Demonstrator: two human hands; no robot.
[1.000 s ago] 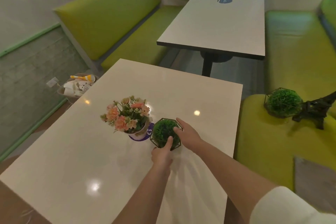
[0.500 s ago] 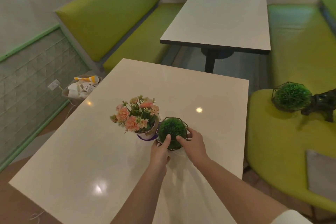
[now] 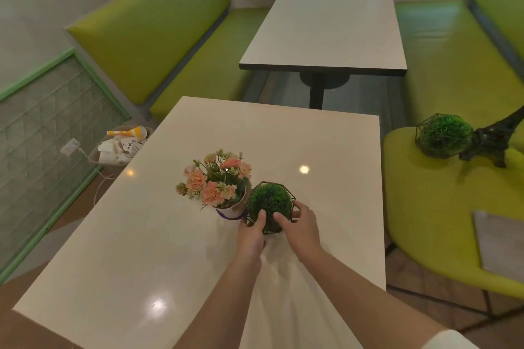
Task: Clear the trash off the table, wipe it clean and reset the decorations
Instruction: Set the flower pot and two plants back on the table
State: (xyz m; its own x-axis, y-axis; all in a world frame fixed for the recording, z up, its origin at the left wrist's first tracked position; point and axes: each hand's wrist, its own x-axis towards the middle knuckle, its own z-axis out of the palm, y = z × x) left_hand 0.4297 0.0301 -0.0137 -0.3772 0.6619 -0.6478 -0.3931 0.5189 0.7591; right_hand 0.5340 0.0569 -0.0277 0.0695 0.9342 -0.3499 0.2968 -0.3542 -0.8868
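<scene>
resetting decorations on the wiped table point(image 3: 141, 235)
both hands, left hand point(image 3: 251, 234) and right hand point(image 3: 302, 228), fingers curled, grip the caged moss ball point(image 3: 269, 202) beside the flower pot point(image 3: 218, 187); second moss ball point(image 3: 442, 134) and eiffel tower model point(image 3: 493, 139) wait on the seat.

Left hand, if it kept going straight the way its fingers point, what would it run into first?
The left hand already touches the green ball plant in its wire frame. Pushed further, that plant would probably meet the flower pot close beside it.

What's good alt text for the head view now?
Both hands, left hand and right hand, hold a wire-framed green plant ball on a white table beside a pink flower pot. A second plant ball and a dark tower model sit on the green seat to the right.
</scene>
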